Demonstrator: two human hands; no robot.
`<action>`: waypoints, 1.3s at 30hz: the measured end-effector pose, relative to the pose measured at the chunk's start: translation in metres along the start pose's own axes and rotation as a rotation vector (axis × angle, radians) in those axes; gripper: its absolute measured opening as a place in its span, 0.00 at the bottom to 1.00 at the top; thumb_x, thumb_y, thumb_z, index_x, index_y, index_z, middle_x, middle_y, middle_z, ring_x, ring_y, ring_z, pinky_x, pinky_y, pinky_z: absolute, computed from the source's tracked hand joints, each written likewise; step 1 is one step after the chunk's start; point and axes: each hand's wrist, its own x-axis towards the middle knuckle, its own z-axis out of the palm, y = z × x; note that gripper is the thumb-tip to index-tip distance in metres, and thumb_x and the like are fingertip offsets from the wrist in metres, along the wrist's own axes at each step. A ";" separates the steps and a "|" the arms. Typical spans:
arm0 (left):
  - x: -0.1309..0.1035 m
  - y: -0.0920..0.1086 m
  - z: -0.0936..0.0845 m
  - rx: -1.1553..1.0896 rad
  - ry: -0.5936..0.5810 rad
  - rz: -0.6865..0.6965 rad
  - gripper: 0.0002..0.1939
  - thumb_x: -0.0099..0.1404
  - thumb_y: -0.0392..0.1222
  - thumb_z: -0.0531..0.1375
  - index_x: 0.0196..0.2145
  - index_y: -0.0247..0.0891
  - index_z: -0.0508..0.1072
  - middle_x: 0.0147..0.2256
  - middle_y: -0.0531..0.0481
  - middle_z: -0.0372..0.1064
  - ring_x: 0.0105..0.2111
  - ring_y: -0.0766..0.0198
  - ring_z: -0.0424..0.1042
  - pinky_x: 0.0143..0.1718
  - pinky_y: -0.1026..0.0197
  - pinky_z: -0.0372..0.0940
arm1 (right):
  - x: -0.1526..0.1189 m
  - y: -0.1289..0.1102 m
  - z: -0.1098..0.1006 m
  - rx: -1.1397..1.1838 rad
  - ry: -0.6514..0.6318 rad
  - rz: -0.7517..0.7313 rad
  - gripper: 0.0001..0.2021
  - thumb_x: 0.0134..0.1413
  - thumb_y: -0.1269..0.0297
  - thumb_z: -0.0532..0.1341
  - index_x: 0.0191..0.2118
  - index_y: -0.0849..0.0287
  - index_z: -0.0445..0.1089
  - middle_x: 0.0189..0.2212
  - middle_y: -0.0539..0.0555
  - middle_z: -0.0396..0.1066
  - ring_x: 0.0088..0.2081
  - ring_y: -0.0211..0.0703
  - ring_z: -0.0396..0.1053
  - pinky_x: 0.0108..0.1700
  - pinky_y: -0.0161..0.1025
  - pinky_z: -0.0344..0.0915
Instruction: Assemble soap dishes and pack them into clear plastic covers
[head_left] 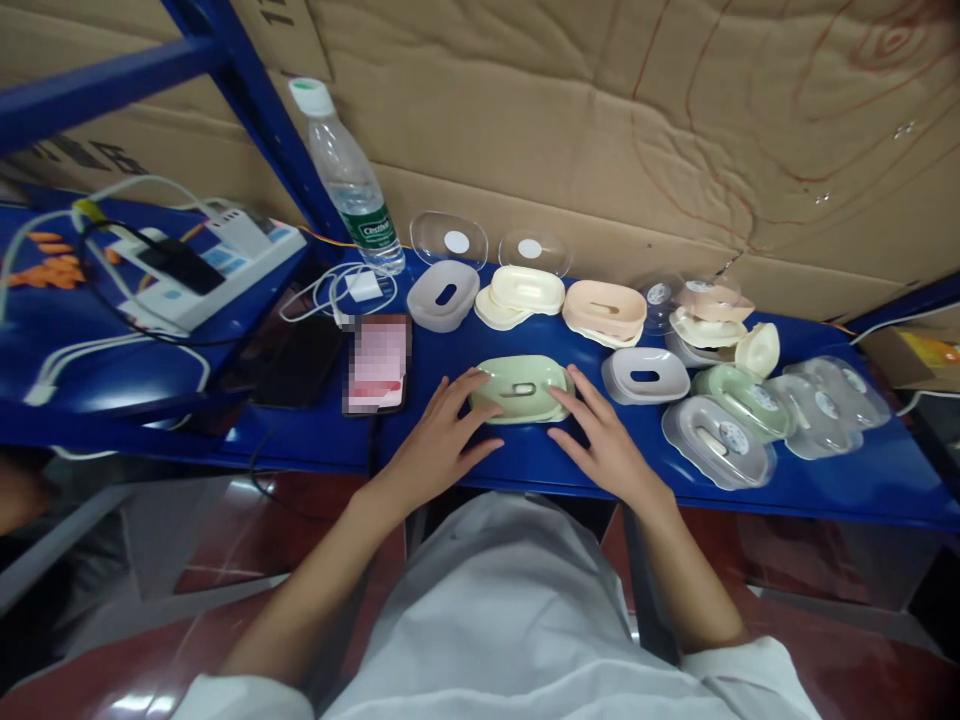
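A green dish [520,400] sits on the blue table [439,352] in front of you.
Your left hand [448,428] is open, spread over its left end; your right hand [606,440], also open, touches its right end. A phone [377,365] lies to the left, a gray box [646,393] to the right; a cream dish [531,285] and a peach dish [600,300] sit behind, a water bottle [351,190] farther back.
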 end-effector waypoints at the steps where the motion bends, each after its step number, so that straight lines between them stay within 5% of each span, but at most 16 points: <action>1: -0.001 0.000 0.000 -0.009 -0.008 -0.018 0.14 0.76 0.43 0.61 0.57 0.40 0.72 0.71 0.34 0.57 0.74 0.42 0.55 0.73 0.32 0.55 | 0.002 0.000 0.001 0.015 -0.004 0.006 0.29 0.75 0.56 0.58 0.76 0.47 0.56 0.79 0.58 0.46 0.78 0.55 0.49 0.76 0.58 0.57; 8: 0.009 0.003 0.000 -0.059 0.084 -0.099 0.14 0.78 0.42 0.59 0.59 0.43 0.70 0.74 0.35 0.51 0.72 0.44 0.60 0.69 0.38 0.66 | 0.000 0.002 0.012 0.013 0.172 0.111 0.23 0.76 0.56 0.56 0.71 0.50 0.62 0.74 0.61 0.58 0.75 0.53 0.57 0.74 0.56 0.60; 13: 0.012 -0.001 0.010 -0.098 0.054 -0.174 0.15 0.77 0.46 0.60 0.58 0.42 0.70 0.70 0.36 0.58 0.66 0.46 0.69 0.62 0.42 0.74 | 0.001 0.000 0.011 -0.006 0.095 0.111 0.22 0.77 0.56 0.54 0.70 0.50 0.65 0.77 0.60 0.52 0.76 0.54 0.54 0.74 0.56 0.61; 22: 0.005 -0.002 0.013 0.016 0.101 -0.038 0.12 0.77 0.45 0.61 0.54 0.41 0.73 0.71 0.38 0.60 0.71 0.45 0.63 0.68 0.41 0.69 | -0.002 -0.003 0.010 -0.051 0.070 0.021 0.21 0.76 0.58 0.57 0.69 0.50 0.68 0.77 0.60 0.53 0.75 0.54 0.56 0.73 0.54 0.63; 26: 0.000 0.000 0.014 0.043 0.098 0.000 0.12 0.77 0.43 0.61 0.55 0.42 0.73 0.67 0.40 0.68 0.72 0.46 0.62 0.68 0.41 0.69 | -0.002 -0.002 0.012 -0.092 0.084 -0.019 0.21 0.74 0.58 0.59 0.68 0.51 0.69 0.75 0.62 0.57 0.73 0.55 0.61 0.71 0.55 0.66; 34: -0.003 0.000 0.014 0.105 0.047 0.018 0.12 0.78 0.39 0.58 0.55 0.41 0.76 0.68 0.41 0.66 0.73 0.43 0.60 0.69 0.39 0.68 | -0.005 0.002 0.021 -0.278 0.147 -0.159 0.20 0.73 0.63 0.62 0.66 0.53 0.71 0.68 0.61 0.69 0.72 0.56 0.63 0.71 0.60 0.66; 39: -0.006 -0.001 0.014 0.077 -0.002 -0.005 0.15 0.78 0.43 0.58 0.59 0.43 0.75 0.71 0.43 0.62 0.75 0.45 0.55 0.72 0.39 0.64 | 0.011 0.003 -0.004 -0.328 0.064 -0.227 0.19 0.75 0.60 0.58 0.67 0.53 0.71 0.67 0.58 0.70 0.69 0.54 0.66 0.68 0.57 0.68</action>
